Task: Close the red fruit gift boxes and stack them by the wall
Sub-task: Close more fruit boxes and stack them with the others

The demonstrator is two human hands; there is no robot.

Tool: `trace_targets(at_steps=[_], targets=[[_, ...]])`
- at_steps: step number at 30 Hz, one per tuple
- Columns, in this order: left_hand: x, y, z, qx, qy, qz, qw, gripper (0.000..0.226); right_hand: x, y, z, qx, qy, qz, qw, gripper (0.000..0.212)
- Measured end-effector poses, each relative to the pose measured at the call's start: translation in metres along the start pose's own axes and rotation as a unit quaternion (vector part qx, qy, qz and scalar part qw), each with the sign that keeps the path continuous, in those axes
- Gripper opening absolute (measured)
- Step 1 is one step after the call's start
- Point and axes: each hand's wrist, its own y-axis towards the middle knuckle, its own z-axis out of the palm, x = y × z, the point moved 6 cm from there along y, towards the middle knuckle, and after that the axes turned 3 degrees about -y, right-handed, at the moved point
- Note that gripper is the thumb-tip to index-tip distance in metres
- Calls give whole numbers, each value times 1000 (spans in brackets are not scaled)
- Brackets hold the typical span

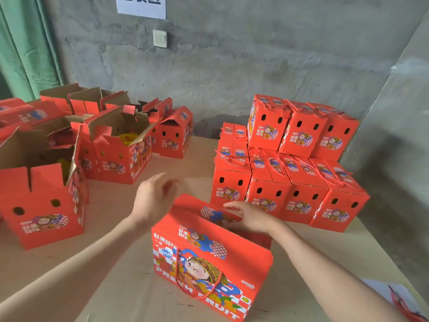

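Note:
A red fruit gift box (pixel 209 263) stands in front of me on the table, its red rope handle hanging down the printed front. My right hand (pixel 249 216) lies with straight fingers on its top flap. Blurred and open, my left hand (pixel 154 198) hovers just left of the box's top, holding nothing. Several closed red boxes are stacked in two layers (pixel 299 163) at the right by the grey wall. Several open boxes (pixel 116 147) stand at the left, yellow fruit visible inside some.
The brown table (pixel 116 275) carries everything; its right edge runs past the stack. A large open box (pixel 44 201) stands at the near left. White paper and red cord (pixel 399 298) lie at the near right. A green curtain (pixel 25 47) hangs far left.

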Motion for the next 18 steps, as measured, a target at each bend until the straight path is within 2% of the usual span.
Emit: trace_targets(at_steps=[2, 4, 5, 7, 9, 10, 11, 13, 15, 18], targets=[[42, 5, -10, -29, -71, -128, 989, 12, -12, -3, -13, -106, 81, 33, 990, 32], [79, 1, -9, -21, -210, -247, 946, 17, -28, -22, -28, -226, 128, 40, 965, 11], [92, -3, -4, 3, -275, -287, 918, 22, -41, -35, -35, -275, 174, 51, 944, 9], [107, -17, 10, 61, -331, -343, 877, 37, -74, -64, -40, -342, 316, 99, 880, 14], [115, -34, 26, 87, -374, -398, 833, 41, -104, -87, -28, -364, 451, 145, 802, 17], [117, -41, 35, 96, -397, -422, 809, 41, -113, -96, -17, -365, 486, 158, 779, 16], [117, -45, 44, 109, -414, -432, 794, 43, -116, -104, -2, -363, 490, 170, 774, 15], [114, -48, 56, 136, -423, -432, 785, 46, -111, -114, 29, -365, 463, 183, 787, 19], [113, -47, 63, 143, -429, -432, 780, 49, -92, -116, 55, -360, 459, 139, 800, 17], [118, -48, 66, 124, -426, -437, 782, 55, -77, -110, 77, -352, 432, 104, 824, 28]])
